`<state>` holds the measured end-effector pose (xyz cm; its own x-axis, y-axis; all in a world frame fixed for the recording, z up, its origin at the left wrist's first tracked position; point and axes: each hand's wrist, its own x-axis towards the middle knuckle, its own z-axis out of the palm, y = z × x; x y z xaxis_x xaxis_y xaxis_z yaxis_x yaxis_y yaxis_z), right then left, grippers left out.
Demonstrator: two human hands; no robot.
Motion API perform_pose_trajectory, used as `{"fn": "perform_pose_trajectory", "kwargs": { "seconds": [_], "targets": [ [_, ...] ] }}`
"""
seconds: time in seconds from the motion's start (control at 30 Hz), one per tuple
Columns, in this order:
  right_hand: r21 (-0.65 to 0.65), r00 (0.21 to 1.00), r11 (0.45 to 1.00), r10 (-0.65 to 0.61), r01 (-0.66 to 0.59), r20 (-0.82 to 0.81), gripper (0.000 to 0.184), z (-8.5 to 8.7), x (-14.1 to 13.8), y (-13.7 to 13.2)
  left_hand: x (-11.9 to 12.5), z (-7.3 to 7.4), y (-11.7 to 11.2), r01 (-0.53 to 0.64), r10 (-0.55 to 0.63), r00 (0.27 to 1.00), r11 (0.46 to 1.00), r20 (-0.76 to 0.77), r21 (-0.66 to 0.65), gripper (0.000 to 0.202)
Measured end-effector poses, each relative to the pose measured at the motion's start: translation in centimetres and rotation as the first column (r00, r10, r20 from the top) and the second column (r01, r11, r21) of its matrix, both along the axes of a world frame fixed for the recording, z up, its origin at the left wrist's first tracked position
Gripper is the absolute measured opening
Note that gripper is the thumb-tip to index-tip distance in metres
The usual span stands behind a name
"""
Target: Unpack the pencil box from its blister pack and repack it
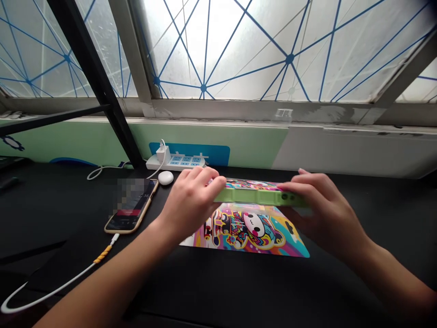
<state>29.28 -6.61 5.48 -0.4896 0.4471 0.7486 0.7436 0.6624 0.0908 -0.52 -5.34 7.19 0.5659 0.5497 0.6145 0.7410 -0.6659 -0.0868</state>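
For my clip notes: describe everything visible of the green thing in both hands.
The green case is a slim, pale green piece, soft plastic by its look, seen edge-on with small dark holes near its right end. It is held level above the cartoon mat, gripped at one end by the left hand and at the other by the right hand.

Top of the phone (129, 217) screen a pixelated blur, colourful mat (246, 232) middle behind the green case (259, 197) (underside unseen).
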Motion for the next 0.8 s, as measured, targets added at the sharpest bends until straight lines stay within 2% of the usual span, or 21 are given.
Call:
{"fn": "perform_pose_trajectory", "kwargs": {
  "seconds": [0.07, 0.13, 0.23, 0.33, 0.43, 0.5, 0.53, 0.63, 0.7, 0.8],
  "targets": [
    [-0.009, 0.999, 1.000, 0.006, -0.006, -0.051, 0.042, -1.1, 1.1, -1.9, 0.3, 0.2, -1.6, 0.067, -0.067, 0.998, 0.998, 0.002, -0.015, 0.017],
    [-0.059, 0.996, 0.998, 0.029, -0.034, -0.089, 0.050, -2.7, 2.3, -3.9, 0.3, -0.3, -3.2, 0.126, -0.125, 0.992, 0.991, 0.004, -0.048, 0.025],
    [-0.140, 0.988, 0.983, 0.103, -0.118, -0.114, 0.055, -5.2, 3.9, -6.4, 0.2, -2.5, -5.4, 0.147, -0.136, 0.986, 0.983, 0.100, -0.110, 0.036],
    [-0.217, 0.994, 0.971, 0.094, -0.104, -0.057, 0.045, -6.9, 4.6, -8.1, 0.2, -5.6, -7.4, 0.131, -0.095, 0.979, 0.970, 0.178, -0.203, 0.043],
    [-0.247, 0.999, 0.968, 0.053, -0.053, -0.005, 0.031, -7.3, 4.3, -8.9, 0.2, -7.8, -8.9, 0.087, -0.012, 0.974, 0.942, 0.227, -0.323, 0.055],
    [-0.269, 1.000, 0.963, 0.011, -0.010, 0.002, 0.026, -7.1, 3.8, -9.0, 0.0, -8.5, -9.6, 0.026, 0.096, 0.956, 0.914, 0.277, -0.406, 0.068],
    [-0.292, 1.000, 0.956, -0.009, 0.011, 0.006, 0.028, -7.0, 3.6, -9.1, -0.2, -8.6, -9.8, -0.005, 0.156, 0.941, 0.893, 0.299, -0.449, 0.073],
    [-0.403, 0.998, 0.913, -0.067, 0.066, 0.012, 0.053, -6.7, 3.5, -9.2, -0.5, -8.7, -9.9, -0.045, 0.279, 0.902, 0.819, 0.329, -0.572, 0.079],
    [-0.457, 0.993, 0.883, -0.118, 0.106, 0.003, 0.064, -6.9, 3.7, -9.2, -0.4, -8.6, -9.9, -0.037, 0.278, 0.906, 0.803, 0.319, -0.595, 0.081],
    [-0.525, 0.983, 0.839, -0.182, 0.145, -0.018, 0.072, -7.2, 4.3, -9.0, -0.2, -8.7, -9.8, -0.022, 0.236, 0.928, 0.806, 0.287, -0.591, 0.084]
  ]
}}
